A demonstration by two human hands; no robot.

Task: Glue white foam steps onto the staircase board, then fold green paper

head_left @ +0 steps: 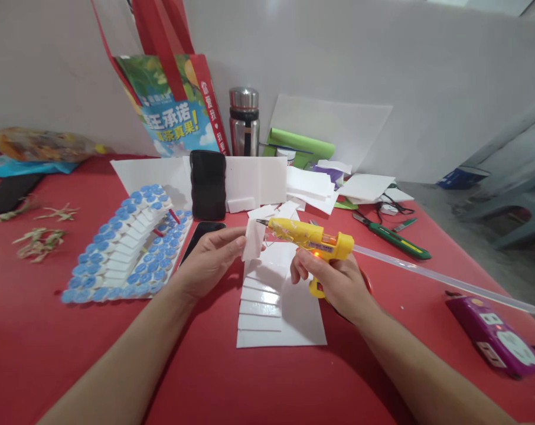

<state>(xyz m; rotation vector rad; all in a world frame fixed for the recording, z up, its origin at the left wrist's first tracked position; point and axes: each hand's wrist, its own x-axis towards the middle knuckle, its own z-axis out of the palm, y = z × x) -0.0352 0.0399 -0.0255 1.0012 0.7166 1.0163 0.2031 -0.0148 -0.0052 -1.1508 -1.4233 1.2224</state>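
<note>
My left hand [209, 260] pinches a small white foam piece [253, 239] between thumb and fingers, holding it up above the table. My right hand [333, 280] grips a yellow hot glue gun [314, 239] with its nozzle pointed at the edge of that piece. A clear glue stick [444, 278] juts out from the gun's back to the right. Below both hands lies a white foam staircase [271, 301] of stepped strips on a white sheet. To the left sits a model [130, 248] of white steps edged with blue bottle caps.
A red table [50, 354] carries a black phone [201, 236], a black case [208, 184], white foam scraps [312, 186], a green utility knife [398, 238], a purple power strip [498, 342], a steel flask [244, 121] and a red printed bag [174, 100]. Dried plant bits [39, 239] lie at left.
</note>
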